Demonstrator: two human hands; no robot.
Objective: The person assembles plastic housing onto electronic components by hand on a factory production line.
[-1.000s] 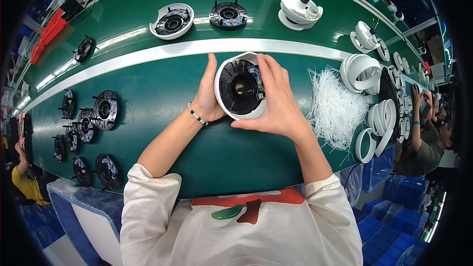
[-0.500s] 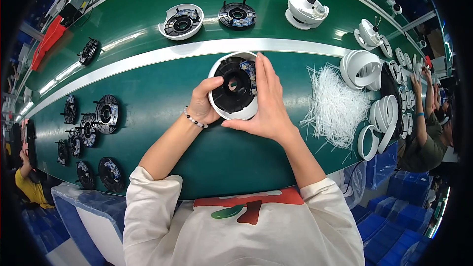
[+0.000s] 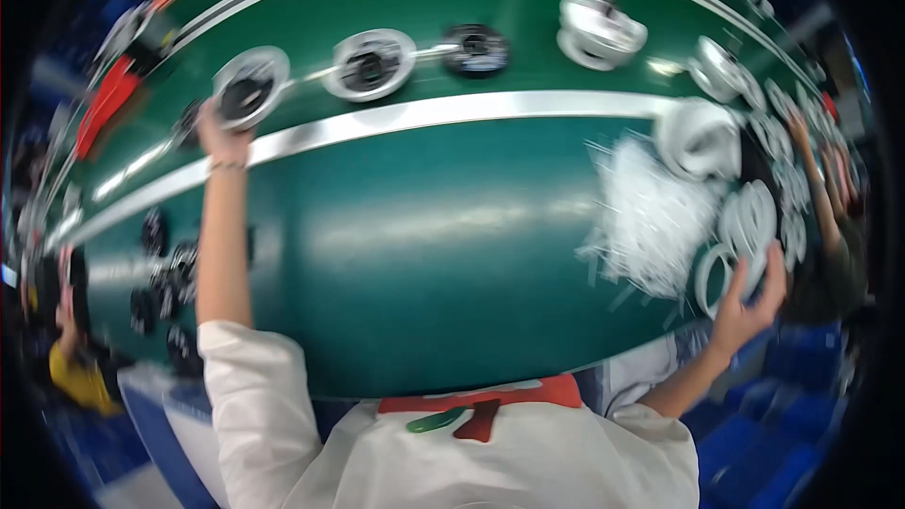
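Over at the far left edge another person in a yellow top [image 3: 80,377] sits low beside the green tabletop [image 3: 443,245], and a cluster of dark round parts [image 3: 165,269] lies on the surface just in front of them. The person's left arm, in a white sleeve, stretches far up and away, and the left hand [image 3: 219,129] is closed around the near rim of a round white housing with a dark centre [image 3: 249,87], which sits on the upper band beyond the pale stripe [image 3: 452,113] that crosses the tabletop. Just to the right of it, on that same band, lies a second white ring with a dark middle [image 3: 368,64], then a smaller black disc [image 3: 476,49], and further along a white dome-shaped piece [image 3: 599,33]. The picture is smeared with motion, so finer detail on these is lost. The middle of the tabletop shows only its glossy green. Toward the right lies a loose heap of thin white strips [image 3: 650,221], with a white cup-like shell [image 3: 699,137] beyond it and a stack of white rings [image 3: 749,226] just beside it. The right hand [image 3: 749,302] is spread wide, fingers apart, at the near side of those rings, its fingertips at or just touching the lowest one; I cannot tell whether it grips anything. At the right rim another person's forearm [image 3: 825,193] reaches in along the line.
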